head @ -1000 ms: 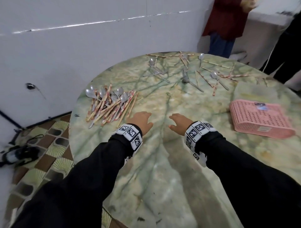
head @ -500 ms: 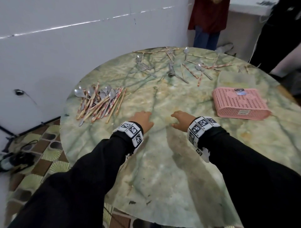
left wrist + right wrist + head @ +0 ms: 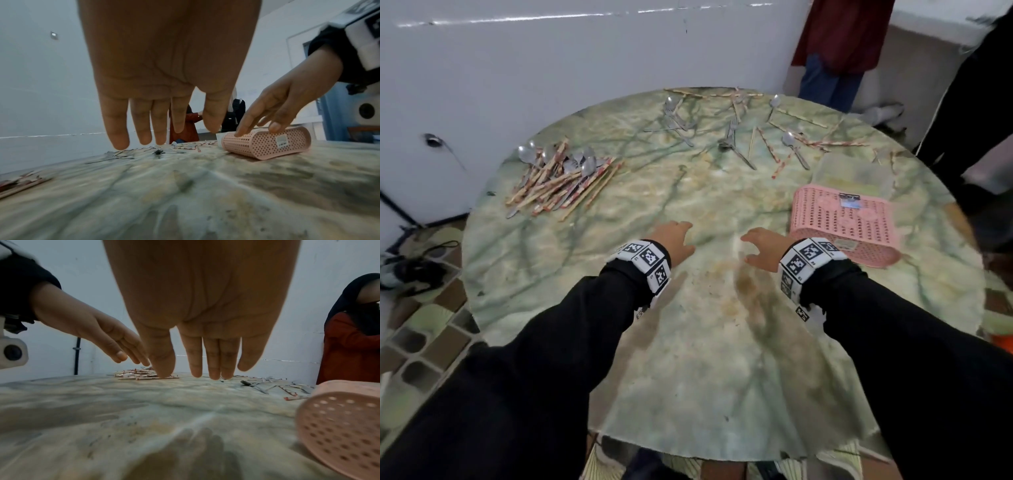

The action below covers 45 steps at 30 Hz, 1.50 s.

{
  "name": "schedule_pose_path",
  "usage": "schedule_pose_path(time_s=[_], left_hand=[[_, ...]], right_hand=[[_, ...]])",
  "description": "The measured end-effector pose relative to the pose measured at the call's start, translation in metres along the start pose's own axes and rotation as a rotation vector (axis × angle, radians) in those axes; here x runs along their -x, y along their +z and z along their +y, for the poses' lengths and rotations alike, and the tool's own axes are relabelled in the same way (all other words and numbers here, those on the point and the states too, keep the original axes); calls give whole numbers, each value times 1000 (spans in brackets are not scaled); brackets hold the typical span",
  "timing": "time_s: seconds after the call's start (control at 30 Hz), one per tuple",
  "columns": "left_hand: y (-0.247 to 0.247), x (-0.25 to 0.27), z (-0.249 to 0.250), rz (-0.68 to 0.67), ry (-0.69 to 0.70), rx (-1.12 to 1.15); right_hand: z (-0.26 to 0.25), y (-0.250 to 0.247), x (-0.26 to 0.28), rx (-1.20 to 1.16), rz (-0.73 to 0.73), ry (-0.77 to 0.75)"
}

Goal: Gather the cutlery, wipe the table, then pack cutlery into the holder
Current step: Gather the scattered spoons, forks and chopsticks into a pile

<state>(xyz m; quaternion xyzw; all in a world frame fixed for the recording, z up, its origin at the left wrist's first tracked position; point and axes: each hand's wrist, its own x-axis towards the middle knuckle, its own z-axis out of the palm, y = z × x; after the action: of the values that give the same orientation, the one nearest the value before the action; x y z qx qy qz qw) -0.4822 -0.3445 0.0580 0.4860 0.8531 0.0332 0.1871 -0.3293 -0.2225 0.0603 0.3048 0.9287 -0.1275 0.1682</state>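
Observation:
My left hand and right hand hover side by side, palms down, above the middle of the green marble table. Both have straight fingers and hold nothing, as the left hand and right hand show in the wrist views. A pile of spoons and wrapped chopsticks lies at the far left. More cutlery is scattered along the far edge. The pink perforated holder lies on its side just right of my right hand, apart from it.
A pale translucent container sits behind the holder. A white wall runs along the left. A person in a red top and another in black stand past the table's far right edge. Tiled floor lies to the left.
The head view has shifted, so the table sits lower and more central. Both hands stay empty side by side over the table; the right hand is now nearer the pink holder.

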Motion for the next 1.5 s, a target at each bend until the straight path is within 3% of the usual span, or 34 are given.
schedule_pose_path(time_s=[0.2,0.47,0.83,1.1,1.37,1.5], left_hand=[[23,16,53,21,-71,72],[36,21,86,7,-99,126],[31,9,123,-46,24,75],[26,-7,162,6,94,70],[27,-41,230,112,104,-29],[36,-68,282,137,54,-16]], right_hand=[[55,5,25,17,-21,-77],[80,14,32,20,-29,-118],[105,15,46,-91,21,-91],[144,-7,53,-112,99,-112],[222,-28,38,-88,202,-111],[284,-37,35,-65,154,-141]])
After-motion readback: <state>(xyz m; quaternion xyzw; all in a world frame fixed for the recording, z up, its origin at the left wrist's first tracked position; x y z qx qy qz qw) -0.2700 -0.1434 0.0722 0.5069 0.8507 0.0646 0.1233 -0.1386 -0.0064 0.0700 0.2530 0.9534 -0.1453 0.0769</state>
